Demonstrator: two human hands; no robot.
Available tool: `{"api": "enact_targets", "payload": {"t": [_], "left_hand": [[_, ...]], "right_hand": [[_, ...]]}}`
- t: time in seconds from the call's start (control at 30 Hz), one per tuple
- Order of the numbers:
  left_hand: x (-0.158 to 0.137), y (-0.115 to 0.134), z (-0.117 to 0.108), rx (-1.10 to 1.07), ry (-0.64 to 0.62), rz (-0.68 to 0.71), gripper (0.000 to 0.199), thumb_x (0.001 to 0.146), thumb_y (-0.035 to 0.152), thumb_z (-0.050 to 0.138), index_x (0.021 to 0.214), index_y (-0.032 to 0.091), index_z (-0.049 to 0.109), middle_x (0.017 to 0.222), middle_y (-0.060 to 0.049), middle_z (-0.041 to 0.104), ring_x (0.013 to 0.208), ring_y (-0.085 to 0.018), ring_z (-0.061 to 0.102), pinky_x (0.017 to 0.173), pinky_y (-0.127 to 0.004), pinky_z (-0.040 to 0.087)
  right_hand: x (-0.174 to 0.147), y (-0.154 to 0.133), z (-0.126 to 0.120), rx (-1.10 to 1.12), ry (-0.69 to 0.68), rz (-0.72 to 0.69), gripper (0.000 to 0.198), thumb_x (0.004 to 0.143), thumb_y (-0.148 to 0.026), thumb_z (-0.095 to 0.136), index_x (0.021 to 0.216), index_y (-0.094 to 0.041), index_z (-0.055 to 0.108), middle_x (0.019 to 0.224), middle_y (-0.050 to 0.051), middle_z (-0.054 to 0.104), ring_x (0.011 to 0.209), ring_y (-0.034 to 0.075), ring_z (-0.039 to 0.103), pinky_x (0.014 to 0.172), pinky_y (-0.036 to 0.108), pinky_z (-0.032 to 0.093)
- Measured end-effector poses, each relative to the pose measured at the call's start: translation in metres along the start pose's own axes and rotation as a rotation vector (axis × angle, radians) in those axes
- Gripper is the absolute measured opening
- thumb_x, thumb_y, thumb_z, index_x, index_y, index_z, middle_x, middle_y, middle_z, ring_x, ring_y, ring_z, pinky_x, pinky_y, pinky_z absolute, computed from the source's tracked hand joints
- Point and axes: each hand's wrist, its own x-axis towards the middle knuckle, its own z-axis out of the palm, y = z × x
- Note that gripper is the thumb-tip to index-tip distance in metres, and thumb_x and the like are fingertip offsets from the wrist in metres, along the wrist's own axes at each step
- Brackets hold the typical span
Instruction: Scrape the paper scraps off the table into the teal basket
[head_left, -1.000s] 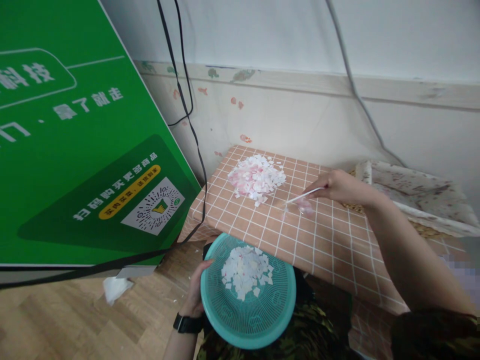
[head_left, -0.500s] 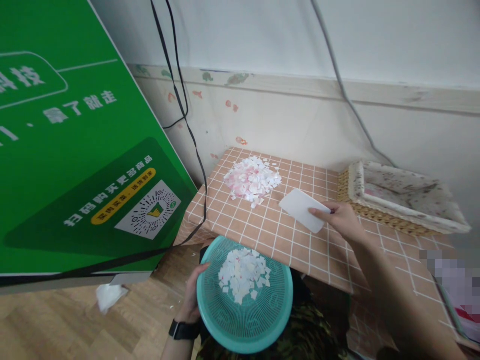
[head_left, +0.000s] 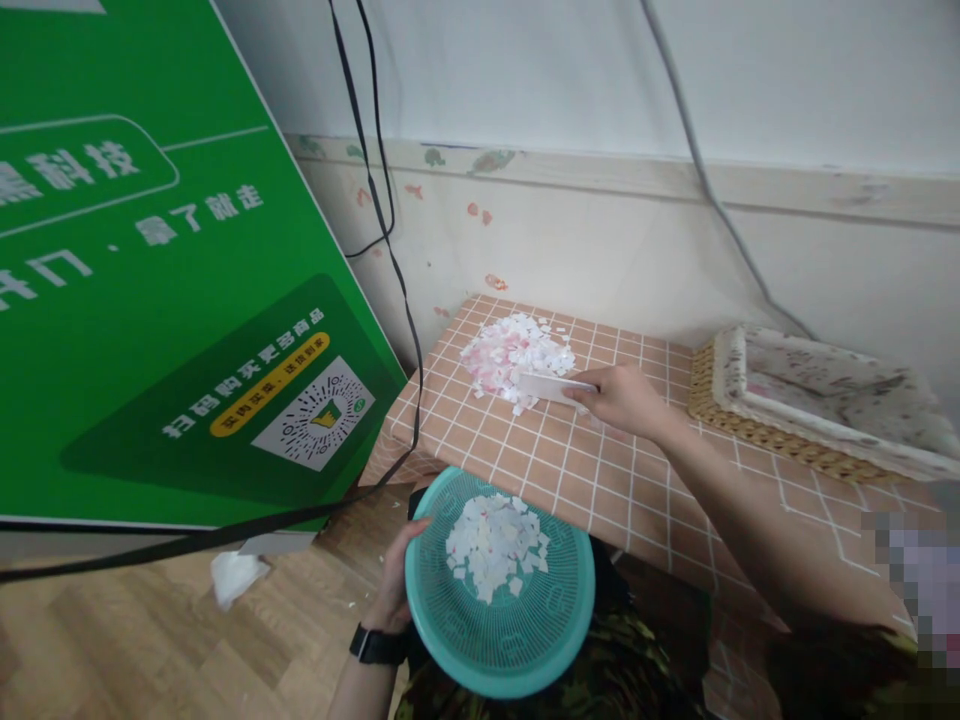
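Observation:
My left hand grips the left rim of a round green plastic basket with a slotted bottom. Inside it lies a heap of small white paper scraps. The basket is held just in front of the table edge, over my lap. Between the thumb and fingers of my right hand is a flat white card, now seen nearly edge-on. Its far end is at the near right side of a pile of white and pink paper scraps on the table; whether it touches them I cannot tell.
A brown tablecloth with a white grid covers the table. At the right stands a wicker basket with a cloth lining. A large green panel and a hanging black strap are on the left. A white crumpled thing lies on the floor.
My right hand has moved left with the card to the table pile, and the card has turned from face-up to nearly on edge. My left hand still holds the green basket. The view has shifted slightly.

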Motion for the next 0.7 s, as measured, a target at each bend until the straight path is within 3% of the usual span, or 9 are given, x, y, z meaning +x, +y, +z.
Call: {"api": "enact_targets", "payload": {"t": [0.17, 0.3, 0.43, 0.7], "left_hand": [[0.002, 0.0, -0.003, 0.004, -0.005, -0.018, 0.018, 0.075, 0.025, 0.064, 0.074, 0.009, 0.072, 0.063, -0.007, 0.073, 0.054, -0.019, 0.064, 0.059, -0.031, 0.053], [0.004, 0.001, -0.006, 0.01, 0.003, -0.038, 0.022, 0.077, 0.026, 0.061, 0.078, 0.007, 0.072, 0.067, -0.009, 0.074, 0.056, -0.02, 0.065, 0.06, -0.032, 0.054], [0.005, 0.0, -0.007, 0.022, 0.003, -0.018, 0.021, 0.077, 0.025, 0.061, 0.08, 0.007, 0.072, 0.068, -0.01, 0.074, 0.058, -0.02, 0.066, 0.061, -0.033, 0.054], [0.005, -0.001, -0.006, 0.019, 0.001, -0.005, 0.019, 0.076, 0.024, 0.061, 0.076, 0.008, 0.072, 0.067, -0.009, 0.074, 0.057, -0.02, 0.066, 0.06, -0.032, 0.054]], "right_hand": [[0.002, -0.001, -0.012, 0.031, -0.129, -0.12, 0.027, 0.086, -0.038, 0.05, 0.084, -0.024, 0.074, 0.063, 0.001, 0.067, 0.056, 0.012, 0.056, 0.054, 0.026, 0.035], [-0.002, 0.0, -0.014, 0.051, -0.109, -0.092, 0.029, 0.087, -0.038, 0.05, 0.088, -0.022, 0.074, 0.061, 0.001, 0.065, 0.053, 0.011, 0.053, 0.053, 0.026, 0.033], [-0.007, 0.004, -0.015, 0.077, -0.148, -0.101, 0.03, 0.086, -0.039, 0.051, 0.075, -0.02, 0.072, 0.057, 0.001, 0.062, 0.052, 0.011, 0.052, 0.053, 0.026, 0.033], [-0.005, 0.01, -0.014, 0.062, -0.067, -0.041, 0.028, 0.086, -0.037, 0.051, 0.078, -0.02, 0.071, 0.055, 0.001, 0.06, 0.051, 0.011, 0.05, 0.052, 0.026, 0.031]]}}
